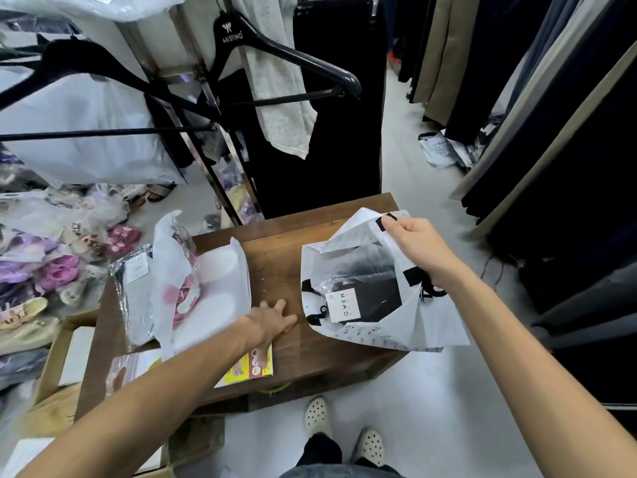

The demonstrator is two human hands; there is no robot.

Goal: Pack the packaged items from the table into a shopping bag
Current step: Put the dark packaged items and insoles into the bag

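Note:
A white shopping bag with black handles lies on the right side of the wooden table. My right hand grips its upper edge and holds the mouth apart. A dark packaged garment with a white label sits partly inside the mouth. My left hand lies flat on the table, fingers spread, its thumb touching a yellow packaged item. A white packaged item lies just left of that hand, beside a pink patterned package and a grey packaged garment.
Black hangers and hanging clothes crowd the space above and behind the table. Bagged colourful slippers are piled on the floor at left. Cardboard boxes stand at the lower left. Dark garments hang at right. My feet show below the table's front edge.

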